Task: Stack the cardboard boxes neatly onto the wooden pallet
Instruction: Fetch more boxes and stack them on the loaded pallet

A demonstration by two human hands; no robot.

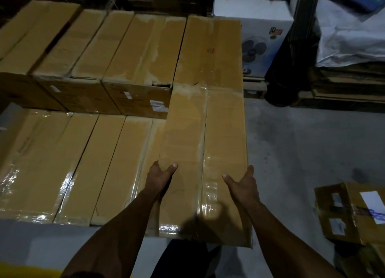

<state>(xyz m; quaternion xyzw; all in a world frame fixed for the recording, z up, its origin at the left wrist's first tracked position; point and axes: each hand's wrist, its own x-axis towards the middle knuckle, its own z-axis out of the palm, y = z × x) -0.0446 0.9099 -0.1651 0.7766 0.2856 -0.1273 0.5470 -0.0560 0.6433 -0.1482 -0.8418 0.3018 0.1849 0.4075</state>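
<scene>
A long taped cardboard box lies lengthwise in front of me, raised above the lower row of boxes. My left hand grips its left side, thumb on top. My right hand clasps its right side, thumb on top too. Its far end meets another box of the upper row. To the left, a lower row of boxes lies side by side. Behind them stands a taller row of boxes. The pallet under the stack is hidden.
Bare concrete floor lies to the right. A smaller labelled carton sits at the lower right. A white fan box stands at the back, with flat cardboard and plastic sheeting on a pallet beside it.
</scene>
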